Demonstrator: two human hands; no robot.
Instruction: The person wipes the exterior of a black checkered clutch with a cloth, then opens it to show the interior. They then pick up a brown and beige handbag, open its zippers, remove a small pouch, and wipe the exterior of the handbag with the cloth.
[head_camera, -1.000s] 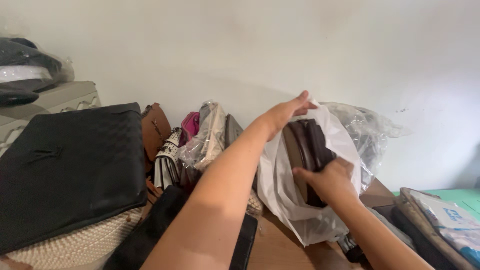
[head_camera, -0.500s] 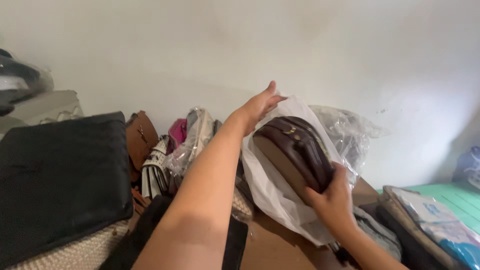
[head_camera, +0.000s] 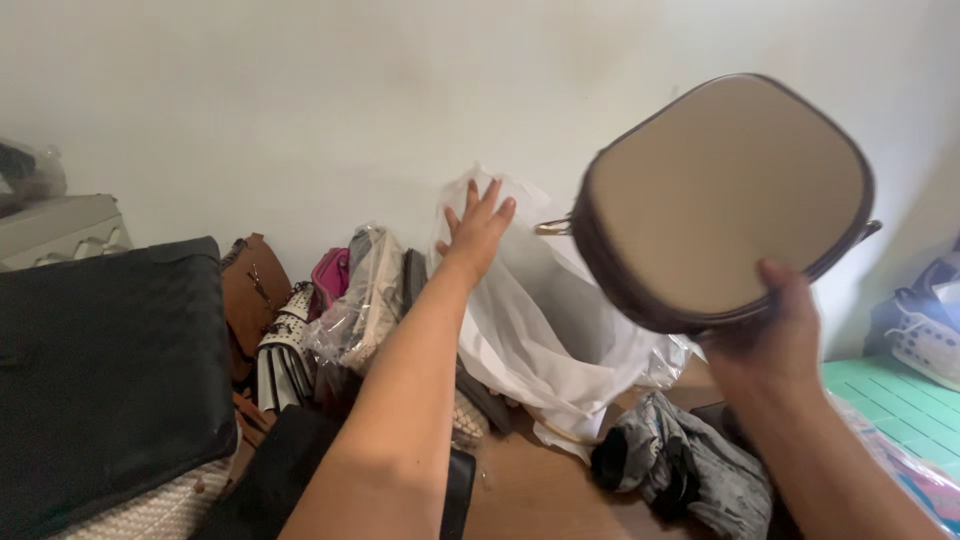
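Observation:
My right hand (head_camera: 770, 335) grips the lower edge of a rounded beige handbag (head_camera: 725, 195) with dark brown trim, held up in the air at the right. My left hand (head_camera: 477, 225) is stretched forward, fingers spread, resting on the top of a white plastic bag (head_camera: 545, 340) that stands against the wall. The handbag is outside the plastic bag, above and to its right.
Several bags lean along the wall: a brown one (head_camera: 250, 295), a pink one (head_camera: 330, 275), a black-and-white one (head_camera: 283, 350), one wrapped in clear plastic (head_camera: 365, 300). A big black bag (head_camera: 105, 370) lies left. Grey cloth (head_camera: 690, 465) lies on the wooden surface (head_camera: 530, 495); a green mat (head_camera: 895, 405) is at the right.
My right hand has pulled the handbag out of the white plastic bag and raised it to the right. My left hand stays on the bag's top.

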